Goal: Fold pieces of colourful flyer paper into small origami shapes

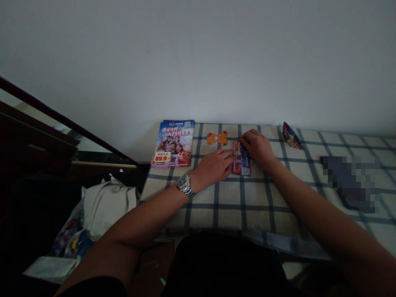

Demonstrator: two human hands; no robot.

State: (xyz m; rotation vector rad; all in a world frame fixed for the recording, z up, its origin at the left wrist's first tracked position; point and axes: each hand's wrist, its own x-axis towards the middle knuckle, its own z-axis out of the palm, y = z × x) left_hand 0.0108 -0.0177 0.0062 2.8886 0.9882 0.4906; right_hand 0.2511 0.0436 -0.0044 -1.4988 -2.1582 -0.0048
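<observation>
Single head-worn view, from above the person's lap, facing forward and down across the checked cloth to the white wall, close in.

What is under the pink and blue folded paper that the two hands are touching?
The checked cloth lies under the folded paper. The left hand covers its left edge and the right hand its top end, so anything beneath those parts is hidden.

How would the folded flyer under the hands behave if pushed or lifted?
The folded flyer looks like thin printed paper, so probably light and floppy when lifted. Lying flat on the checked cloth, it would likely slide rather than roll. The left hand and right hand press it, so its folds may spring open.
</observation>
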